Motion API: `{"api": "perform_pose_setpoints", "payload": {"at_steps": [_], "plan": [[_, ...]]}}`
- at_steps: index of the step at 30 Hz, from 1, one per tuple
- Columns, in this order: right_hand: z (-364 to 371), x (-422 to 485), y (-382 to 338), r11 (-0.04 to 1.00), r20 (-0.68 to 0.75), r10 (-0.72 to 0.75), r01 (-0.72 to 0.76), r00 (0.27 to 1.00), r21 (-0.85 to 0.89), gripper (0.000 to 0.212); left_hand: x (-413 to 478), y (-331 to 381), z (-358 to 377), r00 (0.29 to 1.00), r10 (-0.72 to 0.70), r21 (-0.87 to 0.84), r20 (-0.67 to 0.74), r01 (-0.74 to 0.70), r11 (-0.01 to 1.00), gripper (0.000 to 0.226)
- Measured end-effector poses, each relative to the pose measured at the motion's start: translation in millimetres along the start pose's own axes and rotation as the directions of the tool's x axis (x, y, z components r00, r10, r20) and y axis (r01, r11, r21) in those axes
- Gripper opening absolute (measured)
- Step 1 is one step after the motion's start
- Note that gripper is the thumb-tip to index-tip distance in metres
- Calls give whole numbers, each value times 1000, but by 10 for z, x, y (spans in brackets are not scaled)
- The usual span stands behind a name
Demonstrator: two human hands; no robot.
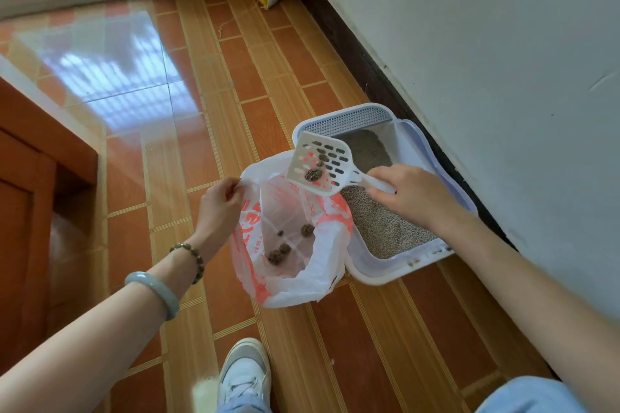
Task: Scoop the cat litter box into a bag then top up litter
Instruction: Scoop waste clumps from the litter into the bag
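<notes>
While pinching the left rim of the bag (292, 292) open with left hand (219, 203), gripping the scoop (318, 157) by its handle with right hand (412, 193), above the bag's mouth, clumps (312, 174) on it. More clumps inside the bag. Just right of the bag: litter box (369, 270) with grey litter (385, 228).

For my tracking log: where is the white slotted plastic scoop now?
Head view, right of centre: the right hand holds the scoop over the far edge of the white-and-red plastic bag, at the pale litter box left rim.
</notes>
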State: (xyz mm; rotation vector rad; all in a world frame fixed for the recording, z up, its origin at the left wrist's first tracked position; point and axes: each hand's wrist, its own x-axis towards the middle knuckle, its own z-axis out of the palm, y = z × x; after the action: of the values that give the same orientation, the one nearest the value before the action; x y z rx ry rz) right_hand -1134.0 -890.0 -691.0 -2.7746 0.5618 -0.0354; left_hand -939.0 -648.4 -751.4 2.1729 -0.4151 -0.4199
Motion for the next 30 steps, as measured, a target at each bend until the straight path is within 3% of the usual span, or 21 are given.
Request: {"api": "perform_pose_setpoints", "payload": {"at_steps": [5, 10, 14, 20, 26, 28, 30], "plan": [[224, -22, -228, 898, -70, -329, 289, 942, -332, 22, -1, 6, -7, 1000, -14, -16, 0, 14, 1000, 18], [359, -43, -276, 773, -173, -530, 388, 830, -502, 23, -6, -18, -12, 1000, -11, -18, 10, 11, 1000, 18], [375, -29, -269, 741, -241, -584, 387, 775, -549, 17, -8, -2, -9, 1000, -5, -19, 2, 5, 1000, 18], [411, -10, -160, 808, -258, -552, 432, 793, -402, 29, -4, 5, -8, 1000, -16, -15, 12, 16, 1000, 18], [397, -28, -145, 871, -248, -476, 412, 844, -267, 18, -4, -25, -21, 999, -37, -12, 28, 38, 999, 19], [365, -15, -164, 956, -241, -292, 293, 926, -33, 17, 4, -23, -18, 999, -39, -14, 26, 40, 999, 20], [262, 10, -146, 948, -97, -57, 85, 994, 306, 19, 11, -13, -9, 999, -33, -16, 22, 33, 999, 20]]}}
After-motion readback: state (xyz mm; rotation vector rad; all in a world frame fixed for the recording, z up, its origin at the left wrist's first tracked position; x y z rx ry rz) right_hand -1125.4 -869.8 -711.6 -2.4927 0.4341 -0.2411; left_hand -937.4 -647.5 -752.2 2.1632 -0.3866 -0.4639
